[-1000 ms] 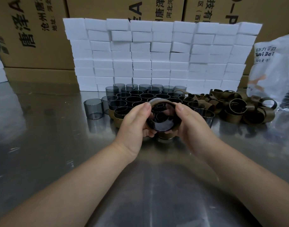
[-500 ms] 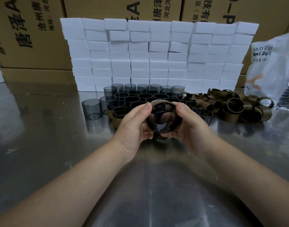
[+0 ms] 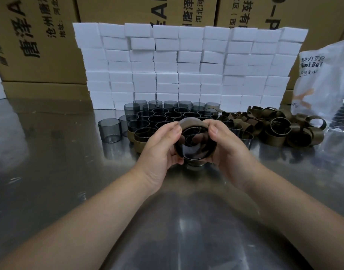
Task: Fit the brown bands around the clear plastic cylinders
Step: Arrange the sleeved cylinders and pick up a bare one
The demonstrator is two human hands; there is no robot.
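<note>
My left hand (image 3: 159, 147) and my right hand (image 3: 228, 147) grip one smoky clear cylinder (image 3: 194, 147) between them, tilted with its open end toward me, just above the steel table. A brown band (image 3: 192, 122) wraps its far end under both thumbs. Behind it stand several bare clear cylinders (image 3: 167, 114) in rows, one single cylinder (image 3: 109, 130) apart at the left. Two banded cylinders (image 3: 140, 136) sit at the front left of the rows. A pile of loose brown bands (image 3: 274, 127) lies to the right.
A wall of white foam blocks (image 3: 186, 65) stands behind the cylinders, with cardboard boxes (image 3: 40, 36) behind it. A printed plastic bag (image 3: 327, 80) sits at the far right. The reflective steel table (image 3: 60, 172) stretches toward me.
Both hands have kept hold of the cylinder and tipped it a little. The brown band now covers more of its far end.
</note>
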